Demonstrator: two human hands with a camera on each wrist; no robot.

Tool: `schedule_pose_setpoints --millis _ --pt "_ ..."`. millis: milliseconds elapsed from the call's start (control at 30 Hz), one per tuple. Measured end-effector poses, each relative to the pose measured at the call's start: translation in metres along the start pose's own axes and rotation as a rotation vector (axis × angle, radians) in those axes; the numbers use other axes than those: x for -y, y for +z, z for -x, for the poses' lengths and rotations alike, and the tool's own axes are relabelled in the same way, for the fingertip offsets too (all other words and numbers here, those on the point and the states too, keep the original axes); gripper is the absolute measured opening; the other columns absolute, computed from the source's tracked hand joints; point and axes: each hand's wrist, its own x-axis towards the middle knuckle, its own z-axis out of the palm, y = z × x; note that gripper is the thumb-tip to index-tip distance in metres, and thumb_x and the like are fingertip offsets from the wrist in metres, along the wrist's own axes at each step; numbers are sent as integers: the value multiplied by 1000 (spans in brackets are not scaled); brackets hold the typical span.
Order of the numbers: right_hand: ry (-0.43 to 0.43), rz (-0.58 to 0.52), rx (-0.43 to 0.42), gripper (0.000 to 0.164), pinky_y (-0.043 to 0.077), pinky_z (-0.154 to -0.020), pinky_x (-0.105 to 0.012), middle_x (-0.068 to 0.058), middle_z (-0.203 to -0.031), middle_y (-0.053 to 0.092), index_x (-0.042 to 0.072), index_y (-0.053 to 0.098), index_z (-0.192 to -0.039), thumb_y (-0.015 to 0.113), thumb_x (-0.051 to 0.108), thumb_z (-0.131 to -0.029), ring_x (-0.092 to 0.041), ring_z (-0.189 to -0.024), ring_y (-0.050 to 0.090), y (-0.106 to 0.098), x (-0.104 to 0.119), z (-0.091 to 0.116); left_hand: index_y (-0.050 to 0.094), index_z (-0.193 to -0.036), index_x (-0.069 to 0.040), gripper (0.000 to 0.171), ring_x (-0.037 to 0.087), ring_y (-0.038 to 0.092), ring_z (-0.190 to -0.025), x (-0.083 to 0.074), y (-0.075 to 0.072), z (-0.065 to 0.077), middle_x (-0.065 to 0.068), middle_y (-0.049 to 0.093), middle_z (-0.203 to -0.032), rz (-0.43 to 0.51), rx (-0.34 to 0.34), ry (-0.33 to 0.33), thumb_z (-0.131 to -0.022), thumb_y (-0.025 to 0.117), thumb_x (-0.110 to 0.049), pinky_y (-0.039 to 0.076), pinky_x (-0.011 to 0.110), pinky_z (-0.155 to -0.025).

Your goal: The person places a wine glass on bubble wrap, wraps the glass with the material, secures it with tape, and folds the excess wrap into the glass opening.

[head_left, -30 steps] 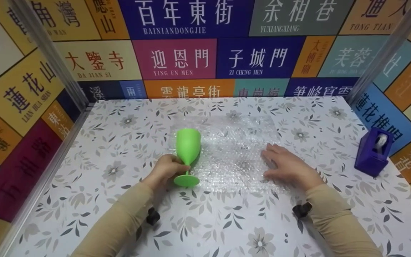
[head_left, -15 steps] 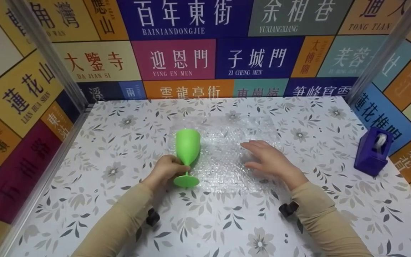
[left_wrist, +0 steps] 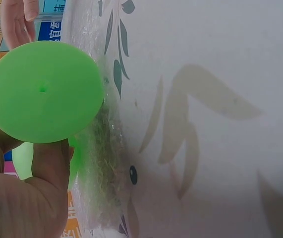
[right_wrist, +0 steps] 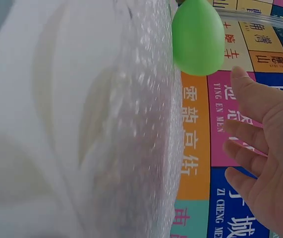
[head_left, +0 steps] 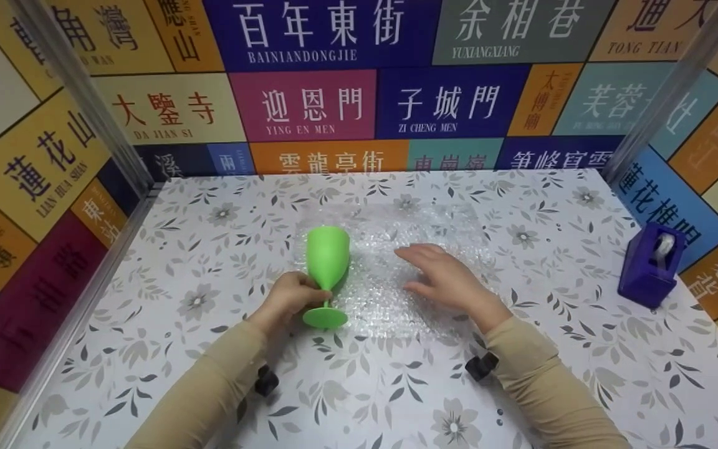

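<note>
A bright green plastic goblet (head_left: pixel 328 255) lies over the left part of a clear bubble wrap sheet (head_left: pixel 378 305), its round foot toward me. My left hand (head_left: pixel 285 295) pinches the goblet's stem just above the foot. In the left wrist view the goblet's foot (left_wrist: pixel 44 91) faces the camera and hides most of the bowl. My right hand (head_left: pixel 443 279) hovers over the right half of the sheet with fingers extended and nothing in it. From the right wrist view, the right hand (right_wrist: pixel 267 148) is apart from both the bubble wrap (right_wrist: pixel 141 124) and the goblet's bowl (right_wrist: pixel 199 39).
A purple tape dispenser (head_left: pixel 652 265) with a roll of tape stands near the table's right edge. The table (head_left: pixel 209 374) has a floral cover. Panels (head_left: pixel 315 103) with printed place names rise behind and on both sides.
My right hand has moved left over the bubble wrap, away from the sheet's right edge and toward the goblet. The left hand and the goblet have stayed in place.
</note>
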Motion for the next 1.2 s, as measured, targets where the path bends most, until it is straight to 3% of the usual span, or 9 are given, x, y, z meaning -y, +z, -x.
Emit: schedule_pose_setpoints --millis 200,667,933,1200 --pt "-7 17 9 65 27 -116 -49 -12 -147 48 11 47 -146 73 30 -90 -32 -139 38 10 11 -12 67 -95 4 27 23 65 -81 -1 0 0 13 67 -93 -23 -4 -2 -76 82 -7 57 33 -77" --pt "-107 41 -63 58 29 -116 -48 -7 -145 52 14 53 -142 73 30 -90 -30 -138 39 32 37 -42 67 -99 4 29 25 66 -83 -1 1 -1 14 68 -95 -32 2 -29 -77 82 -9 57 35 -81" --pt "-132 29 -89 59 29 -116 -47 -7 -146 50 13 52 -143 72 32 -90 -29 -138 39 43 47 -53 68 -93 5 23 22 65 -76 0 0 0 13 68 -89 -44 4 23 -78 81 -7 58 32 -73" --pt "-188 43 -155 59 28 -117 -39 -6 -146 50 14 52 -143 72 32 -90 -28 -137 41 53 55 -64 68 -96 4 26 23 66 -78 -2 -1 -2 13 68 -91 -51 8 13 -78 81 -9 58 33 -75"
